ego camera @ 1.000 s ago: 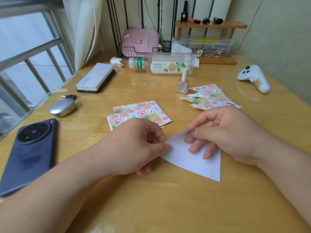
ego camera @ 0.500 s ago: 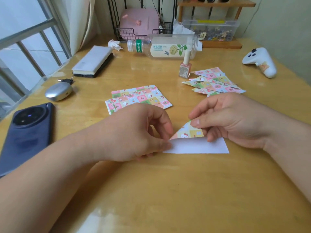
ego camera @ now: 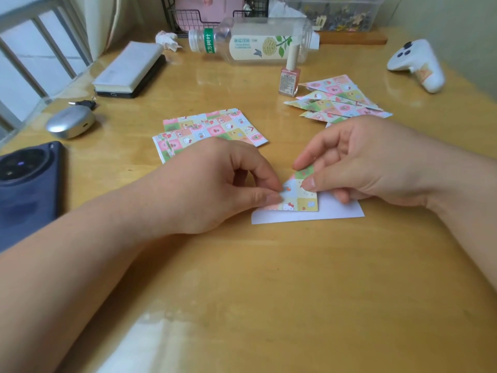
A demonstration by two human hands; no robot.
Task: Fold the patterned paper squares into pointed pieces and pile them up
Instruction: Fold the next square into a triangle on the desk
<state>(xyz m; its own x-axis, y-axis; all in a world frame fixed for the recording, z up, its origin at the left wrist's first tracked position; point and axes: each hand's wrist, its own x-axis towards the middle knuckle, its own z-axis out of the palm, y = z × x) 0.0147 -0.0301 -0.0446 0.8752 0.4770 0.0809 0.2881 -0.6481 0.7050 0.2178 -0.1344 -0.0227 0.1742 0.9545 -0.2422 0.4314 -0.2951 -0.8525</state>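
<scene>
One view, from the head camera, carries everything. The sheet in work [ego camera: 336,212] lies on the table [ego camera: 269,278] between the two hands, white side up, near the front middle of the scene. A second ago it lay as a plain white triangle. Now a patterned flap [ego camera: 298,197] has been turned over onto its left part and reaches almost to the near edge, larger than it was half a second ago.

The left hand [ego camera: 215,189] pinches the flap's left corner between thumb and forefinger, so its grip is clenched on the paper. The right hand [ego camera: 371,162] holds the flap's upper tip between thumb and forefinger, with its lower fingers curled onto the white paper beneath.

I judge the second fold to be under way but not yet pressed flat. The flap needs lining up and creasing before this piece comes to a point.

Beyond the left hand, the unfolded squares [ego camera: 209,127] sit in a short fanned stack. Beyond the right hand, the finished pieces [ego camera: 338,103] lie overlapped beside a nail polish bottle [ego camera: 290,76], well apart from the sheet in work. With several squares left, the task looks roughly midway.
</scene>
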